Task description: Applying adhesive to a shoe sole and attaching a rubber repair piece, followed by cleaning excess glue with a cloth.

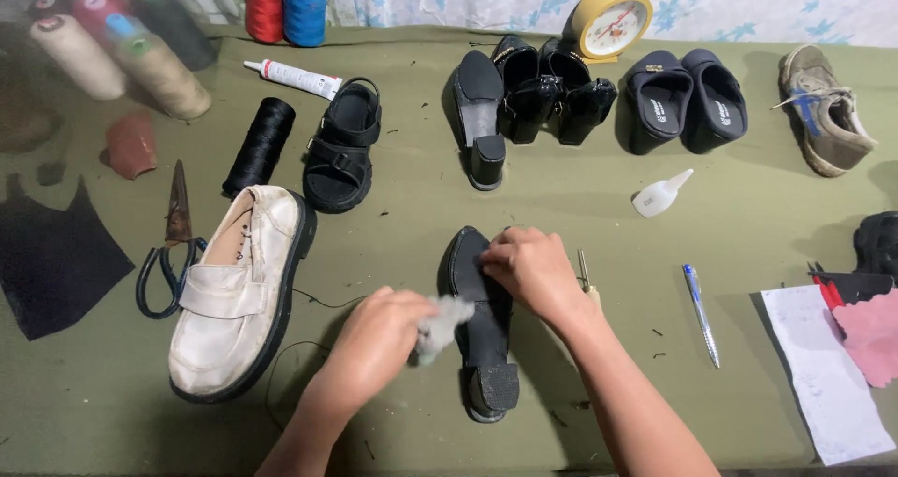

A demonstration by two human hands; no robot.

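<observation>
The left hand (374, 341) pinches a small grey rag (440, 323) against the black heeled shoe (482, 318), which lies sole-up on the green table (393, 243); the right hand (533, 271) presses flat on the sole, likely to keep it from sliding; left of the hands sits a white shoe (238, 290); farther off, a small glue bottle (659, 195), its inside hidden; past that, more black shoes (552, 89).
</observation>
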